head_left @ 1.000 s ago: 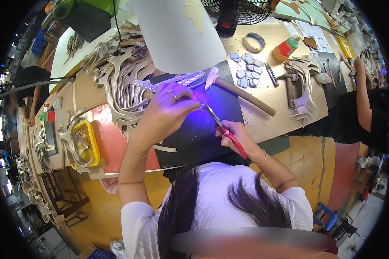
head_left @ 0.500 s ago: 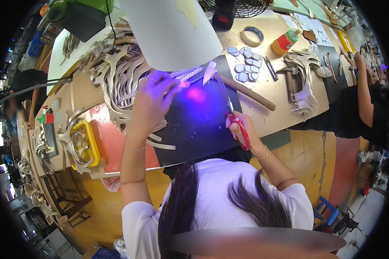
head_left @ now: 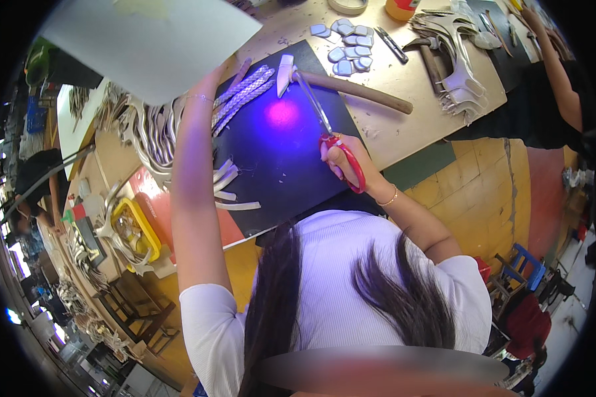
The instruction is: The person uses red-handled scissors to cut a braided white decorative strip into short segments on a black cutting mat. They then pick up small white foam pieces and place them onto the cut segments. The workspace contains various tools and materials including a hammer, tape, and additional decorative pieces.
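My right hand (head_left: 343,159) is closed round the red handles of a pair of scissors (head_left: 316,104), whose blades point away over the black mat (head_left: 278,198). Just past the tips lies a hammer (head_left: 361,90) with a pale head and a wooden handle. My left arm (head_left: 195,172) reaches far forward. A white panel (head_left: 152,46) covers most of my left hand (head_left: 210,81), hiding its fingers and anything in them. Silvery braided straps (head_left: 245,92) rest on the mat beside that arm. A purple-pink light spot falls on the mat near the hammer head.
Silver-grey rounded pieces (head_left: 351,49) lie beyond the hammer, near a black cutter (head_left: 392,45). Pale strap bundles (head_left: 146,135) fill the left side. A yellow basket (head_left: 139,225) stands at the left. Another person's arm (head_left: 556,83) shows at the right.
My left hand has left the braided straps and gone forward under the white panel. My head view has shifted. The scissors remain in my right hand.
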`<move>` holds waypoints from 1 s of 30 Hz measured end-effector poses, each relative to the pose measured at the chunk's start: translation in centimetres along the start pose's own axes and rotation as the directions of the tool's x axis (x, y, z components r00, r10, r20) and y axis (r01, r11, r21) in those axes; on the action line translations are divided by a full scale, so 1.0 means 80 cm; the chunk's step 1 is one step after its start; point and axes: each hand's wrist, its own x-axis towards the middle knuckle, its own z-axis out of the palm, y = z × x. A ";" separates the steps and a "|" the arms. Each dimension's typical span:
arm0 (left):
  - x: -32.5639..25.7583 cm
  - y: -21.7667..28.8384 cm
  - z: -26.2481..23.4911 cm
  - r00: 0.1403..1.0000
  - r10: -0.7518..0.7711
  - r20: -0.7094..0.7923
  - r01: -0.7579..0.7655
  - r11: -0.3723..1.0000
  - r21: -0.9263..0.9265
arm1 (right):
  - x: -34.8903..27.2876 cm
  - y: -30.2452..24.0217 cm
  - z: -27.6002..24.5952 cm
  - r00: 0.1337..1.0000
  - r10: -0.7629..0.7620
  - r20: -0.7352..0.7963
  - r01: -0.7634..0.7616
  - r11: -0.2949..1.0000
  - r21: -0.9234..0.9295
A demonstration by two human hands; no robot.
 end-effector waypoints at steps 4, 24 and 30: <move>0.019 0.003 0.022 0.973 0.225 -0.052 -0.201 0.934 0.295 | 0.003 0.004 -0.002 0.999 -0.041 -0.017 0.040 0.998 -0.044; -0.018 -0.005 -0.023 0.942 0.335 0.020 -0.329 0.909 0.255 | 0.000 0.004 -0.002 1.000 -0.021 -0.015 0.020 0.999 -0.033; -0.100 0.048 -0.113 0.862 0.481 -0.159 -0.439 0.866 0.237 | 0.010 -0.020 -0.011 0.996 0.071 0.048 -0.075 0.993 0.087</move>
